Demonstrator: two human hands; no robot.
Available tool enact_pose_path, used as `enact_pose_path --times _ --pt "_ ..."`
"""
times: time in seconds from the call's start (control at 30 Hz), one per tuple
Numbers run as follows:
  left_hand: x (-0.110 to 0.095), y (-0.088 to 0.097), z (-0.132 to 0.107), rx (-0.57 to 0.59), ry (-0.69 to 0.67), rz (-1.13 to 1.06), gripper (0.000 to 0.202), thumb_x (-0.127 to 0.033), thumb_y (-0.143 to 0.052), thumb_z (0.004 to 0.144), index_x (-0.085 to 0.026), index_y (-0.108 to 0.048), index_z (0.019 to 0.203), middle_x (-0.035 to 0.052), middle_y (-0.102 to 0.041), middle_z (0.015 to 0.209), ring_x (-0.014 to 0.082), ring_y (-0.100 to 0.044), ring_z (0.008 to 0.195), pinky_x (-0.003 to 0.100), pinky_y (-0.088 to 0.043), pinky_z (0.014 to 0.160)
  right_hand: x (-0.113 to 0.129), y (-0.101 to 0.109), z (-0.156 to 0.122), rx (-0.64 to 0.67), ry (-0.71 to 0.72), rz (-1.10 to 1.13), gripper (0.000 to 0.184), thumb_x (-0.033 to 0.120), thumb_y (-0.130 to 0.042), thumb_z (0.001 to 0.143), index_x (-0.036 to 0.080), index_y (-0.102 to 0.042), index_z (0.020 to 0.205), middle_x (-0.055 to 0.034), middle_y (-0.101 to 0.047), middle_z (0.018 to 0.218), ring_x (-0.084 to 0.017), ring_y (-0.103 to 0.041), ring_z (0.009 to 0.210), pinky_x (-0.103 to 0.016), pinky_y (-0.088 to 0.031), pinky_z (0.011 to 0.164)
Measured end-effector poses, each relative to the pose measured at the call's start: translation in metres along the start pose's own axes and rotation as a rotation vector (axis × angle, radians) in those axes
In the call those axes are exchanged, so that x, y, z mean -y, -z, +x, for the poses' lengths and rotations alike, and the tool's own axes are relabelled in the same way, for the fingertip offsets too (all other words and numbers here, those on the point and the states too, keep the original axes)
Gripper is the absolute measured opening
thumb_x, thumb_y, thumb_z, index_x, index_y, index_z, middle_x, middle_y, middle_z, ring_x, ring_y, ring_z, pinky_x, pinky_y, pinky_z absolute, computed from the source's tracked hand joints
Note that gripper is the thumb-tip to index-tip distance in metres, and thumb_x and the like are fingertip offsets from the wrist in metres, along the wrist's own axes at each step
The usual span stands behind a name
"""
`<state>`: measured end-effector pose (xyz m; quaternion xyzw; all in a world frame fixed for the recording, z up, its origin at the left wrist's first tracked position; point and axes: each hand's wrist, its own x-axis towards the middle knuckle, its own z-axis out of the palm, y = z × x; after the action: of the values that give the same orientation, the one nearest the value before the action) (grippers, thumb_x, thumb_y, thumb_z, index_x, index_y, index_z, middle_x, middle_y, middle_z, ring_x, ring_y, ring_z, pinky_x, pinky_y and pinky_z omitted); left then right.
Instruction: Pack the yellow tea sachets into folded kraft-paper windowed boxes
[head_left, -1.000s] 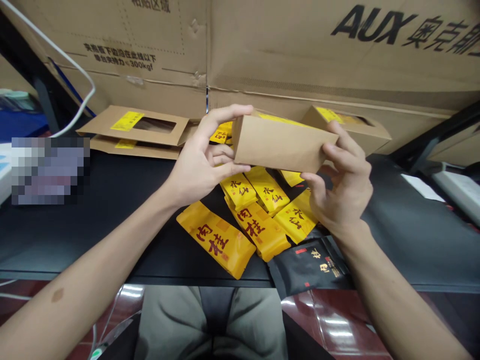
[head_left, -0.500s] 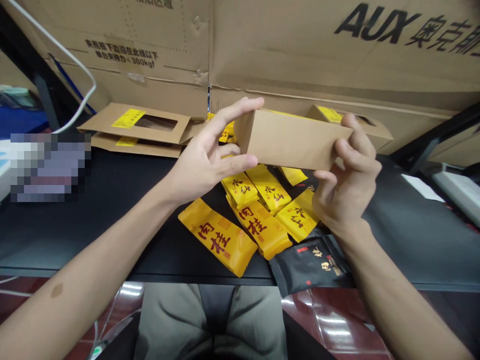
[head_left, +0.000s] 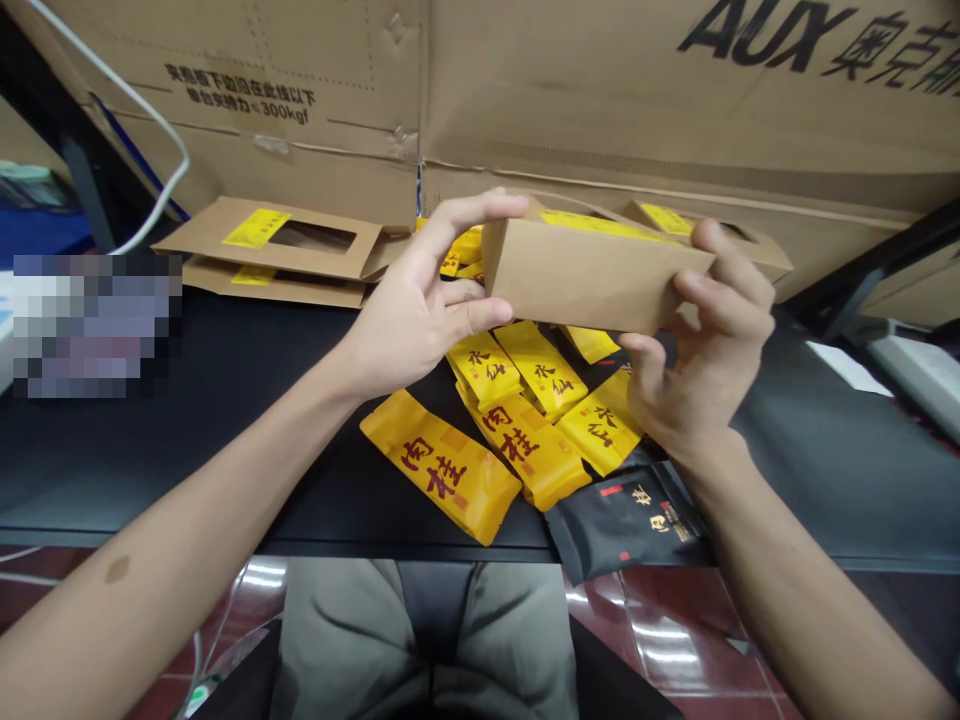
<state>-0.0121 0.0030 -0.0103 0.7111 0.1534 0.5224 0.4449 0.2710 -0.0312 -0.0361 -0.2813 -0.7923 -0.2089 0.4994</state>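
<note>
I hold a long kraft-paper box (head_left: 585,275) level above the black table (head_left: 187,420), a yellow label showing along its top face. My left hand (head_left: 420,300) pinches its left end between forefinger and thumb. My right hand (head_left: 705,350) wraps round its right end, fingers over the top and thumb underneath. Below the box lie several yellow packets (head_left: 442,470) with red characters. A black packet (head_left: 630,515) rests at the table's front edge under my right wrist.
Two flat kraft boxes with windows and yellow labels (head_left: 277,235) lie stacked at the back left. Another kraft box (head_left: 750,250) stands behind my right hand. Large cardboard cartons (head_left: 600,90) wall off the back. A white cable (head_left: 150,130) hangs at left.
The box has tilted a little, so its yellow-labelled top face now shows. Both hands stay on its ends and have shifted slightly right and up.
</note>
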Motion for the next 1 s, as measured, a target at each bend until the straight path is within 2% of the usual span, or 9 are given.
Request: enact_pose_path --times 0.13,0.23,0.33,0.53,0.6,0.8,1.0 --pt "-0.004 -0.003 -0.003 -0.022 0.057 -0.006 0.059 -0.037 -0.093 0.074 -0.034 -0.063 0.125 0.0025 -0.055 0.155 0.0361 -0.035 0.161 0.050 -0.055 0.114 0.003 0.002 0.001 0.022 0.005 -0.102 0.068 0.051 -0.073 0.095 0.038 -0.044 0.155 -0.0095 -0.049 0.160 -0.039 -0.051 0.147 -0.054 -0.065 0.093" --pt "-0.009 -0.006 -0.004 -0.063 0.109 -0.040 0.058 -0.029 -0.094 0.071 -0.035 -0.066 0.121 0.0022 -0.056 0.154 0.0351 -0.037 0.160 0.047 -0.057 0.112 0.011 0.002 0.001 0.037 -0.109 -0.142 0.064 0.048 -0.074 0.094 0.043 -0.046 0.152 -0.0098 -0.050 0.156 -0.040 -0.051 0.146 -0.053 -0.067 0.089" --pt "-0.011 -0.006 -0.005 -0.117 0.142 -0.067 0.060 -0.023 -0.096 0.067 -0.033 -0.067 0.119 0.0040 -0.060 0.149 0.0371 -0.038 0.159 0.050 -0.058 0.110 0.016 0.003 0.000 0.035 -0.177 -0.125 0.067 0.050 -0.074 0.093 0.046 -0.044 0.153 -0.0095 -0.051 0.154 -0.040 -0.052 0.145 -0.050 -0.068 0.083" --pt "-0.009 -0.005 -0.005 -0.085 0.073 0.148 0.058 -0.038 -0.087 0.074 -0.034 -0.064 0.128 0.0053 -0.061 0.145 0.0381 -0.040 0.157 0.050 -0.062 0.102 0.017 0.002 0.002 0.009 -0.125 -0.159 0.066 0.053 -0.069 0.097 0.044 -0.044 0.157 -0.0099 -0.054 0.150 -0.039 -0.055 0.141 -0.047 -0.068 0.086" --pt "-0.009 -0.006 -0.005 -0.099 0.064 0.184 0.056 -0.038 -0.083 0.076 -0.034 -0.063 0.128 0.0047 -0.060 0.146 0.0379 -0.039 0.158 0.049 -0.062 0.101 0.017 0.002 0.003 0.011 -0.128 -0.190 0.066 0.054 -0.067 0.097 0.044 -0.043 0.157 -0.0104 -0.055 0.149 -0.040 -0.055 0.142 -0.048 -0.068 0.085" --pt "-0.012 -0.011 -0.004 -0.185 0.169 0.017 0.057 -0.012 -0.083 0.066 -0.030 -0.065 0.117 0.0071 -0.060 0.143 0.0386 -0.038 0.158 0.050 -0.059 0.106 0.017 0.001 0.000 -0.005 -0.129 -0.120 0.060 0.046 -0.065 0.099 0.043 -0.044 0.156 -0.0103 -0.054 0.150 -0.039 -0.053 0.144 -0.045 -0.068 0.080" --pt "-0.013 -0.014 -0.006 -0.147 0.112 0.068 0.054 -0.012 -0.078 0.070 -0.031 -0.066 0.118 0.0079 -0.059 0.148 0.0388 -0.033 0.161 0.050 -0.060 0.103 0.015 0.000 -0.004 -0.015 -0.208 -0.061 0.064 0.046 -0.072 0.095 0.046 -0.046 0.154 -0.0094 -0.052 0.150 -0.039 -0.052 0.144 -0.047 -0.068 0.082"
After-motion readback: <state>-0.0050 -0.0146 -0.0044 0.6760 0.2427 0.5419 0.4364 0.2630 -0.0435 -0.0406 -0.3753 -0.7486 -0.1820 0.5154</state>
